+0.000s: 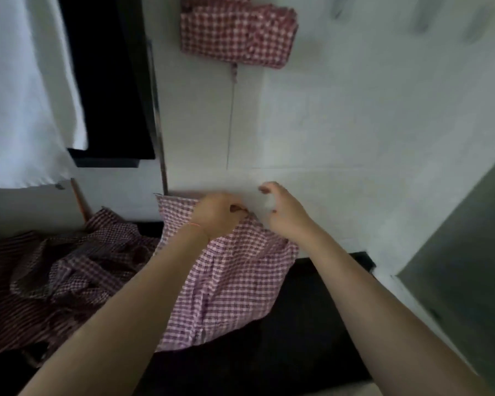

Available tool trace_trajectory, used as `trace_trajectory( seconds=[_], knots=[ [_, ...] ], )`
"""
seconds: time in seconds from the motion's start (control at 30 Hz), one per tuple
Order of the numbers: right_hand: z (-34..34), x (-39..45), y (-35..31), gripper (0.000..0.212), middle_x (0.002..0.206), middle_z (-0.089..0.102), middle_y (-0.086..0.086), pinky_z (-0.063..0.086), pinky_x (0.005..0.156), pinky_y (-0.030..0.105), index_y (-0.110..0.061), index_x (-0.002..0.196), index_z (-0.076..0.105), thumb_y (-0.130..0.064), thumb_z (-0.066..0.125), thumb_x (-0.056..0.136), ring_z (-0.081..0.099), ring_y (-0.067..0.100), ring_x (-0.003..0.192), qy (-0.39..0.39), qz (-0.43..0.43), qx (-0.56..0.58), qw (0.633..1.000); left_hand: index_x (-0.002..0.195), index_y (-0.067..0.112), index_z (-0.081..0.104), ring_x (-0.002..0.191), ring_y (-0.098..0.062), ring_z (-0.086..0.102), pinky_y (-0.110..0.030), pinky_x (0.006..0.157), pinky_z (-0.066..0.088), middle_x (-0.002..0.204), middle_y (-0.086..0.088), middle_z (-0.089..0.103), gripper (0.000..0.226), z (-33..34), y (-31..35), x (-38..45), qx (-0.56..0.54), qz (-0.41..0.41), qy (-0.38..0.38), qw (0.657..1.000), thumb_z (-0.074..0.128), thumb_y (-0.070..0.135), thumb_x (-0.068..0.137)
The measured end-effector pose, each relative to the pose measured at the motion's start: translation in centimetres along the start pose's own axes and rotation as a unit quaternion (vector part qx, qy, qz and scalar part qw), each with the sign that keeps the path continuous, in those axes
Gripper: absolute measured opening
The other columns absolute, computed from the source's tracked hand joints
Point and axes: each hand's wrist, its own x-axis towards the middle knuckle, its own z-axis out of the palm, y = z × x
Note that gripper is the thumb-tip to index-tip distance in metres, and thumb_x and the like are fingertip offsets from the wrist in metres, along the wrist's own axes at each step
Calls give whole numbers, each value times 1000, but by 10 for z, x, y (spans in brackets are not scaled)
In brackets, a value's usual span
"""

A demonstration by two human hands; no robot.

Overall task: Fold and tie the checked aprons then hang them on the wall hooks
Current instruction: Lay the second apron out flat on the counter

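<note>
One folded apron (237, 32) hangs on the wall; left hand (216, 215) pinches a second apron's (226, 281) top edge, right hand (283, 212) loosely curled, empty; a pile (69, 270) waits unfolded.

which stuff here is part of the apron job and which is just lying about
Job:
checked apron in hand, pinched by the left hand
right hand, open
folded apron on the wall
heap of checked aprons

Lying about:
white cloth
dark counter
</note>
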Motion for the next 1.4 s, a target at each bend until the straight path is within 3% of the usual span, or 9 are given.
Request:
trace_trajectory(
  seconds=[0.17, 0.4, 0.57, 0.67, 1.0, 1.1, 1.17, 1.27, 1.4],
  knots=[
    [-55, -10, 33, 38, 105, 66, 7, 51, 51, 31, -18, 117, 55, 5, 45, 88, 63, 20, 58, -148, 23, 103, 983, 97, 17, 76, 88, -26, 64, -38, 78, 53, 90, -4, 70, 22, 31, 83, 11, 83, 37, -56, 994, 59, 32, 95],
    [-87, -23, 123, 17, 91, 68, 16, 48, 56, 24, -4, 98, 66, -17, 62, 86, 58, 22, 68, -345, 122, -211, 906, 101, 16, 76, 93, -20, 64, -34, 87, 52, 100, 0, 73, 18, 60, 120, 14, 66, -25, 43, 997, 60, 20, 96],
    [-156, -18, 160, 36, 129, 61, 11, 49, 92, 35, -9, 128, 63, -22, 54, 96, 61, 30, 116, -61, 114, -338, 932, 93, 12, 76, 88, -23, 64, -30, 76, 48, 94, -5, 73, 16, 60, 143, 27, 64, -83, 138, 985, 62, 19, 93],
    [-220, -19, 142, 31, 132, 51, 15, 46, 81, 36, -3, 123, 63, -16, 51, 98, 59, 33, 110, 134, 66, -350, 925, 102, 9, 75, 99, -32, 63, -34, 86, 49, 104, -12, 72, 19, 45, 171, 45, 63, -54, 207, 975, 59, 11, 91],
    [-339, -35, 72, 12, 96, 56, 10, 27, 52, 29, -9, 86, 54, -5, 47, 94, 51, 25, 71, 404, -29, -238, 883, 93, -3, 69, 92, -38, 59, -40, 80, 44, 97, -23, 64, 21, -60, 259, 79, 116, 59, 394, 910, 51, 8, 91],
    [-358, -31, 51, 12, 94, 62, 7, 37, 62, 29, -9, 98, 60, -19, 61, 92, 55, 22, 80, 316, -31, -84, 944, 99, -5, 68, 94, -37, 60, -40, 82, 46, 101, -23, 67, 24, -77, 269, 80, 96, 35, 401, 910, 48, 7, 94],
    [-359, -35, 49, 31, 97, 66, 10, 40, 60, 26, -6, 109, 69, -27, 74, 87, 56, 21, 78, 135, 5, -124, 983, 98, -5, 68, 94, -38, 61, -38, 79, 48, 101, -24, 67, 25, -77, 258, 76, 93, -6, 369, 925, 46, 6, 94],
    [-341, -35, 67, 42, 97, 66, 10, 41, 52, 25, -6, 119, 69, -31, 76, 86, 59, 24, 72, -45, 79, -240, 966, 102, 1, 71, 96, -35, 62, -29, 76, 43, 105, -16, 70, 26, -66, 240, 66, 87, -46, 308, 946, 47, 7, 95],
    [-320, -34, 84, 22, 114, 66, 14, 44, 72, 28, -4, 110, 66, -8, 52, 93, 61, 28, 90, 166, 105, -233, 952, 109, 5, 72, 100, -33, 62, -31, 84, 47, 112, -15, 69, 25, -51, 238, 57, 82, -43, 254, 963, 50, 12, 99]
  ],
)
